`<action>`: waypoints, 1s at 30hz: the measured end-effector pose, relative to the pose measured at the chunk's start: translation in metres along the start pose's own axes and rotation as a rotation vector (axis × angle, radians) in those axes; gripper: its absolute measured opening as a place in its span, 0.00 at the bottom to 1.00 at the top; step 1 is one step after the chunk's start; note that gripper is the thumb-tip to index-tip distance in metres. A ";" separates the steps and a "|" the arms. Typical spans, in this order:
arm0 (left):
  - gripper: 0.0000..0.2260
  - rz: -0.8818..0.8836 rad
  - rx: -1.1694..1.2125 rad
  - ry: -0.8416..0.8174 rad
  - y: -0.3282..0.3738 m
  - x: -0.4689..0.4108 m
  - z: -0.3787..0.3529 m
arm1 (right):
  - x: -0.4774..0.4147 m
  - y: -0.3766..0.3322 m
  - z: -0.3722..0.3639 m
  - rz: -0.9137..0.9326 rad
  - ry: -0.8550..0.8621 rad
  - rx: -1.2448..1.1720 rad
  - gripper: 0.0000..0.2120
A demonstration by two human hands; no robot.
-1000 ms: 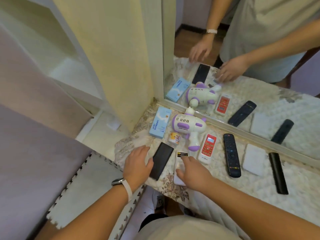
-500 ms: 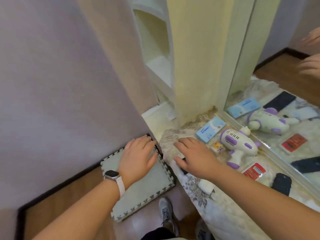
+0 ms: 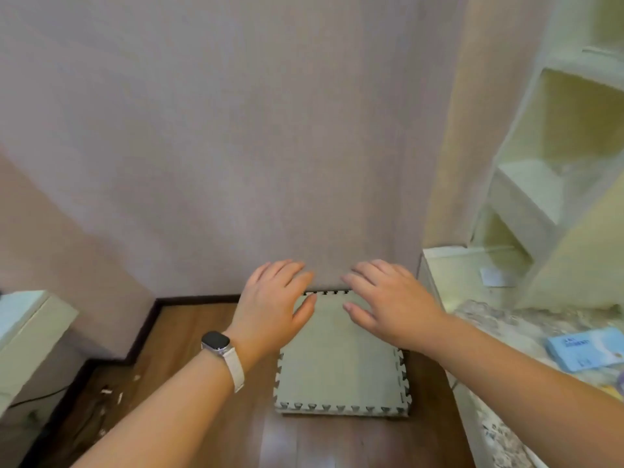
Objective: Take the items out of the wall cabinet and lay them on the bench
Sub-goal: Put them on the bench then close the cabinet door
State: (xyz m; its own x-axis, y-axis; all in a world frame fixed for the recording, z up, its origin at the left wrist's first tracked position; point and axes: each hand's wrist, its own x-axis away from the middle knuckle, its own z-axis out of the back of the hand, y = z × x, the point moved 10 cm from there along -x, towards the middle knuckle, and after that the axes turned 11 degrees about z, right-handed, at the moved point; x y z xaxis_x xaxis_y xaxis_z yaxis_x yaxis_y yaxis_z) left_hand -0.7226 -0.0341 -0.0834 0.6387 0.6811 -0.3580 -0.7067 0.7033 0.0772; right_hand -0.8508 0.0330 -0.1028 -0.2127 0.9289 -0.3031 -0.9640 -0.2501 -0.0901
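From here I see mostly bare wall, then the wall cabinet (image 3: pixel 553 170) at right, its visible shelves holding nothing I can make out. Below it the bench (image 3: pixel 499 319) under a patterned cover carries a blue box (image 3: pixel 587 347) at the frame's edge, so at least one item is laid out; the rest of the bench is out of view. A grey foam mat (image 3: pixel 341 366) lies on the floor. My left hand (image 3: pixel 273 309) and right hand (image 3: pixel 388 305) hover with fingers spread and loose, holding nothing.
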 end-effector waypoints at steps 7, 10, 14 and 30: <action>0.17 0.224 0.052 0.089 -0.162 0.062 0.053 | -0.128 -0.134 -0.031 0.172 0.012 0.001 0.21; 0.17 0.311 0.032 0.106 -0.228 0.092 0.069 | -0.180 -0.195 -0.044 0.262 0.006 -0.010 0.22; 0.18 0.451 -0.029 0.093 -0.311 0.140 0.092 | -0.235 -0.273 -0.059 0.399 -0.003 -0.007 0.23; 0.18 0.836 -0.247 0.222 -0.488 0.222 0.191 | -0.402 -0.447 -0.086 0.793 0.045 -0.115 0.25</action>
State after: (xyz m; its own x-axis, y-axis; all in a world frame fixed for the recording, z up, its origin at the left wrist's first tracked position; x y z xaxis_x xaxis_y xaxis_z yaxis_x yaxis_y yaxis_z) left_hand -0.1783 -0.1872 -0.0224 -0.1692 0.8779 -0.4479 -0.9759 -0.0858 0.2005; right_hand -0.3203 -0.2525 -0.0223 -0.8187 0.4510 -0.3555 -0.5049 -0.8602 0.0715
